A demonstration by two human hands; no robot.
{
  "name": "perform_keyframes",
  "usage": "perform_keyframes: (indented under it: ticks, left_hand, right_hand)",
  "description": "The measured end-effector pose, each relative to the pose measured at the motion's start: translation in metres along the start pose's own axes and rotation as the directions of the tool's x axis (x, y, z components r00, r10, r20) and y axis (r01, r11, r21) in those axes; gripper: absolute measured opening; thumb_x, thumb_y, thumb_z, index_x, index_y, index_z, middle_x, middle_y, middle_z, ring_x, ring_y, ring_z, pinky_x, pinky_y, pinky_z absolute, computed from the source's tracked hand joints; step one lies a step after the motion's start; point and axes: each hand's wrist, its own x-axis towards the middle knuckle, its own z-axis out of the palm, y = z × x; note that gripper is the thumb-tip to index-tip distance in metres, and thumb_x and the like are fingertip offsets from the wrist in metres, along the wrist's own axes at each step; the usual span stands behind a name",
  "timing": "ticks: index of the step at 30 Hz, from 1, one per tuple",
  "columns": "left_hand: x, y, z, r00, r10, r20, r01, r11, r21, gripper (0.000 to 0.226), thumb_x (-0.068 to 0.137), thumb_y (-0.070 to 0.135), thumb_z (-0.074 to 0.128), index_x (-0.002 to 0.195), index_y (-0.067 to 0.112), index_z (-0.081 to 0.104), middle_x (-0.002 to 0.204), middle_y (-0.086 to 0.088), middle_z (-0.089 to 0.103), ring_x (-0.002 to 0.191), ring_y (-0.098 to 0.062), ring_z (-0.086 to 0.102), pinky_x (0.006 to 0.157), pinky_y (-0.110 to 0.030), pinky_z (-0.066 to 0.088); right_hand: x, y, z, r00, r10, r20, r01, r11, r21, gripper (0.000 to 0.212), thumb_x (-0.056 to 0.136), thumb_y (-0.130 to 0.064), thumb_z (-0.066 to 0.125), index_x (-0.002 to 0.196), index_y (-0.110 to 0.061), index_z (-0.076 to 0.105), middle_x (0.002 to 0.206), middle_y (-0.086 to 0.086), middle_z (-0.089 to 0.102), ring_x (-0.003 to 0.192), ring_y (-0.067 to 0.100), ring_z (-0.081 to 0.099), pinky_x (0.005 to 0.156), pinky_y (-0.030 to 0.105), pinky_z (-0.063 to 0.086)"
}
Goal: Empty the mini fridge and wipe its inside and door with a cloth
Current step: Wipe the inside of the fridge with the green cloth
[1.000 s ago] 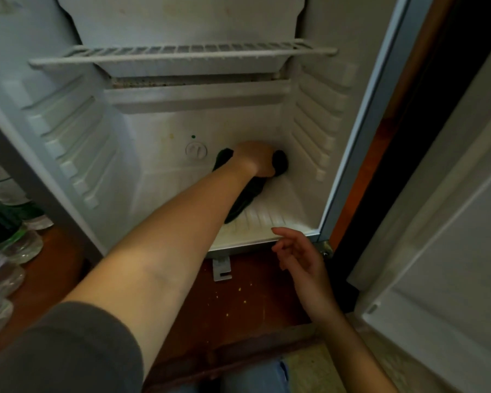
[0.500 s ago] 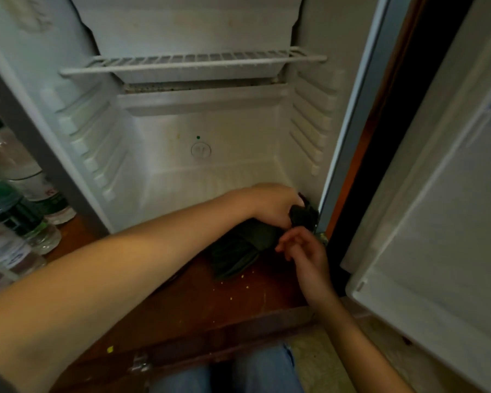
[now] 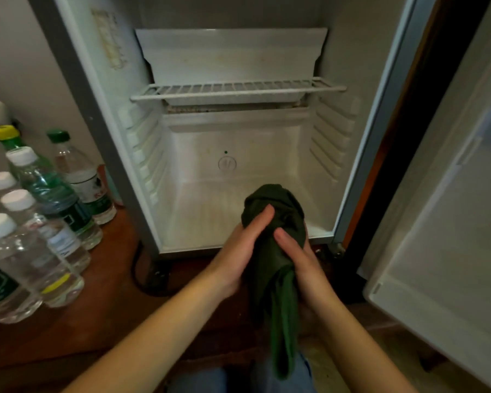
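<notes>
The mini fridge (image 3: pixel 182 80) stands open, its white inside holding only one wire shelf (image 3: pixel 236 90). Its door (image 3: pixel 451 222) hangs open at the right, inner face bare. A dark green cloth (image 3: pixel 272 202) is bunched in front of the fridge's bottom edge, one end hanging down toward my lap. My left hand (image 3: pixel 241 251) grips the cloth from the left, and my right hand (image 3: pixel 301 256) grips it from the right, thumbs on top.
Several plastic water bottles (image 3: pixel 40 217) stand on the reddish wooden floor (image 3: pixel 97 307) left of the fridge. A dark cable (image 3: pixel 138 268) loops by the fridge's lower left corner. My knees in jeans (image 3: pixel 199 381) show at the bottom.
My left hand pulled the cloth out from the fridge's back floor to its front edge. My right hand rose to take hold of the cloth too. The view drew back.
</notes>
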Motion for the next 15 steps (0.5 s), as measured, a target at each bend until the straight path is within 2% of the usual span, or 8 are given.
perform_keyframes:
  ticks: [2,3,5,7,8,10,11,15]
  left_hand:
    - [-0.007,0.003,0.004,0.999,0.048,0.019,-0.050,0.990,0.130,0.061,0.077,0.068,0.045,0.117,0.024,0.063,0.114,0.001,0.069,0.107,-0.013,0.065,0.096,-0.030,0.049]
    - [-0.008,0.002,0.000,0.994,0.112,0.009,-0.109,0.943,0.314,0.068,0.079,0.075,0.037,0.118,0.025,0.062,0.117,0.003,0.066,0.110,-0.013,0.062,0.099,-0.031,0.047]
    - [-0.007,0.002,-0.018,0.914,0.402,-0.055,-0.187,0.539,0.821,0.072,0.086,0.075,0.025,0.107,0.017,0.063,0.116,0.000,0.056,0.114,-0.018,0.053,0.099,-0.032,0.042]
    - [-0.008,0.008,-0.042,0.736,0.676,-0.022,-0.113,0.155,0.981,0.062,0.093,0.064,0.026,0.096,0.015,0.065,0.108,-0.002,0.050,0.107,-0.020,0.047,0.090,-0.030,0.040]
    - [-0.008,0.011,-0.056,0.739,0.672,-0.052,-0.109,0.196,0.975,0.056,0.092,0.062,0.030,0.099,0.017,0.063,0.107,0.001,0.051,0.104,-0.016,0.049,0.086,-0.025,0.038]
    - [-0.008,0.009,-0.076,0.826,0.550,-0.119,-0.174,0.450,0.876,0.045,0.089,0.057,0.040,0.107,0.021,0.059,0.108,0.006,0.055,0.096,-0.004,0.055,0.078,-0.017,0.041]
    - [-0.011,0.006,-0.082,0.827,0.553,-0.101,-0.210,0.470,0.857,0.037,0.091,0.050,0.046,0.109,0.022,0.059,0.107,0.009,0.056,0.091,0.000,0.056,0.076,-0.015,0.044]
    - [-0.029,0.001,-0.096,0.539,0.842,0.004,-0.371,0.233,0.899,0.017,0.091,0.028,0.053,0.098,0.016,0.063,0.092,0.008,0.050,0.080,-0.004,0.052,0.072,-0.009,0.040]
  right_hand:
    - [0.005,0.000,0.006,0.993,0.114,-0.017,-0.113,0.992,0.051,0.059,0.078,-0.031,0.069,0.134,-0.023,0.051,0.114,0.004,0.070,0.103,0.020,0.068,0.078,0.031,0.056]
    - [0.006,0.000,0.008,0.991,0.132,-0.025,-0.131,0.990,0.053,0.052,0.082,-0.029,0.065,0.132,-0.022,0.053,0.113,0.006,0.070,0.102,0.022,0.068,0.081,0.034,0.056]
    - [0.014,-0.001,0.006,0.990,0.109,-0.087,-0.109,0.994,0.003,0.039,0.088,-0.023,0.062,0.126,-0.023,0.056,0.109,0.007,0.071,0.098,0.022,0.069,0.077,0.033,0.056]
    - [0.025,-0.010,0.003,0.979,0.062,-0.193,-0.084,0.991,-0.104,0.037,0.088,-0.024,0.063,0.124,-0.025,0.056,0.106,0.003,0.071,0.091,0.020,0.070,0.069,0.027,0.055]
    - [0.030,-0.014,0.001,0.968,0.051,-0.245,-0.088,0.986,-0.143,0.042,0.086,-0.028,0.064,0.127,-0.025,0.054,0.111,0.003,0.069,0.091,0.019,0.069,0.069,0.026,0.053]
    - [0.038,-0.023,-0.005,0.948,0.062,-0.311,-0.109,0.985,-0.137,0.058,0.083,-0.035,0.068,0.135,-0.023,0.046,0.119,0.006,0.063,0.097,0.021,0.065,0.072,0.028,0.051]
    - [0.039,-0.029,-0.006,0.941,0.064,-0.333,-0.113,0.985,-0.131,0.064,0.081,-0.035,0.070,0.137,-0.025,0.041,0.119,0.006,0.061,0.098,0.022,0.064,0.072,0.029,0.051]
    - [0.041,-0.049,-0.002,0.941,-0.158,-0.300,0.002,0.888,-0.460,0.059,0.084,-0.025,0.070,0.133,-0.035,0.038,0.108,-0.007,0.054,0.093,0.011,0.058,0.070,0.025,0.050]
